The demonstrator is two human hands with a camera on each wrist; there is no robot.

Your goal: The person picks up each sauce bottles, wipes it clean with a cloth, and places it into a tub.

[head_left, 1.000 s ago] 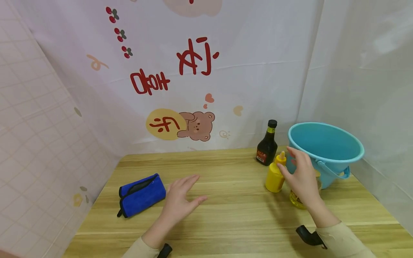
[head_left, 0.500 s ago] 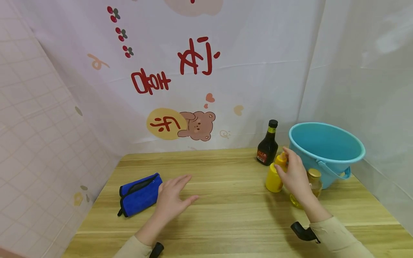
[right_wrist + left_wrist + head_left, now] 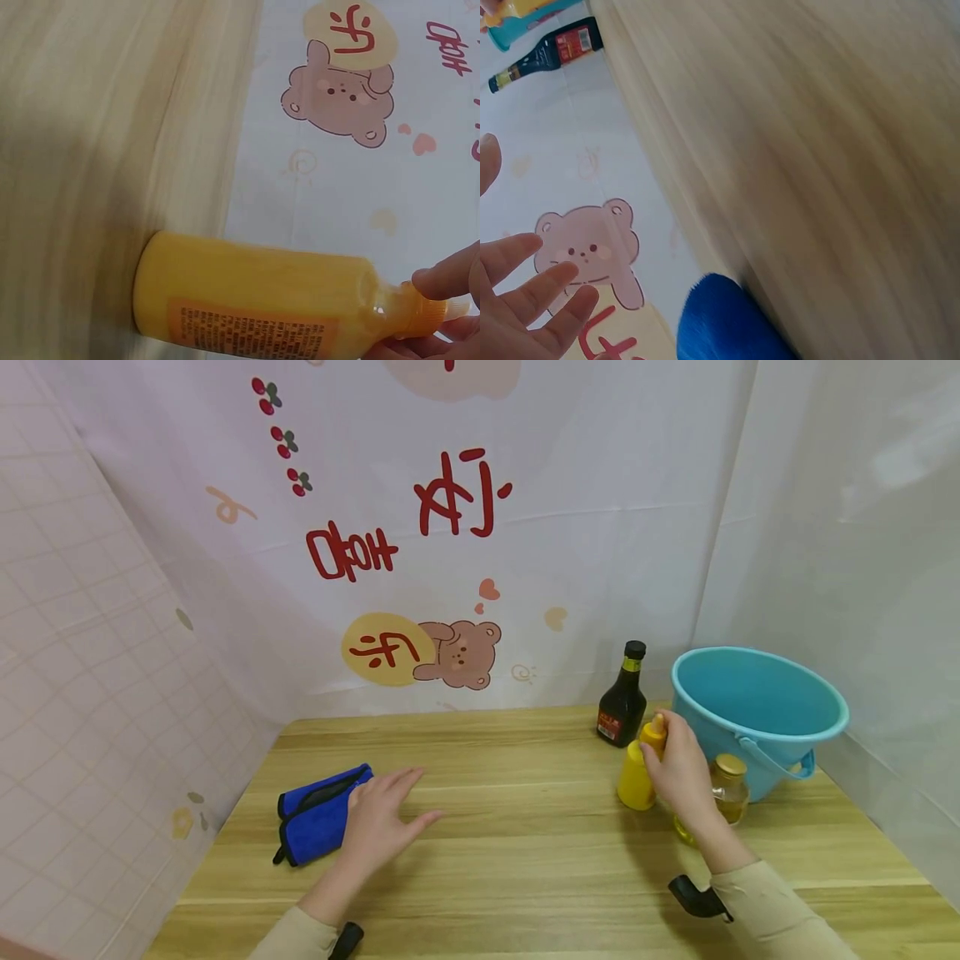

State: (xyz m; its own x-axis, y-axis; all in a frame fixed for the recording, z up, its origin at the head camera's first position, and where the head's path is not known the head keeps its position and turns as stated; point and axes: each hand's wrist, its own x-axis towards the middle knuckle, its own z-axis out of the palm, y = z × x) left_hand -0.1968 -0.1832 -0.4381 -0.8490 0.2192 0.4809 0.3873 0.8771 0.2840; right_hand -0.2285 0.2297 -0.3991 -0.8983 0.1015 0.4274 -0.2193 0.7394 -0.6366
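Observation:
A yellow squeeze bottle stands upright on the wooden table, right of centre. My right hand pinches its cap between thumb and fingers. In the right wrist view the thumb presses the orange-yellow cap, with fingers on the cap's other side. My left hand hovers near a folded blue cloth with black edging. Its fingers are spread and hold nothing, as the left wrist view also shows. Part of the cloth is hidden behind that hand.
Behind the squeeze bottle stands a dark sauce bottle with a red label. A glass jar with a gold lid is partly covered by my right wrist. A light blue bucket stands at the right, before the printed curtain.
My right hand has come left and closed its fingers on the squeeze bottle's cap, uncovering more of the jar. My left hand has drifted left, over part of the blue cloth.

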